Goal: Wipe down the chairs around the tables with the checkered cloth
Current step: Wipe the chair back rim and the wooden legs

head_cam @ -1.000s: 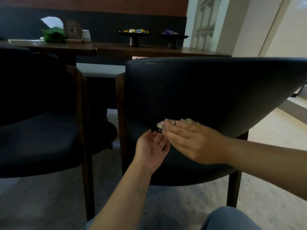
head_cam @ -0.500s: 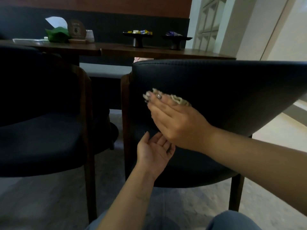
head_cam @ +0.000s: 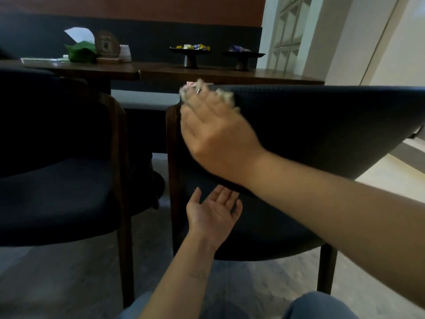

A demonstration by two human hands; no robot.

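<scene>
The cloth [head_cam: 224, 96] had climbed from low on the chair [head_cam: 322, 125] back to its top left edge, pressed there under the right hand [head_cam: 213, 132], fingers laid fairly flat over it, blurred. That stroke likely finished this strip of the backrest; the rest probably wanted wiping. The left hand [head_cam: 212, 214] had stayed below, palm up, fingers loose, holding nothing. A second chair [head_cam: 57, 176] stood left, the table [head_cam: 207, 73] beyond

Right hand [head_cam: 213, 134] raised, blurred, fingers [head_cam: 195, 93] extended, left hand [head_cam: 212, 215] below, palm up, fingers relaxed
</scene>
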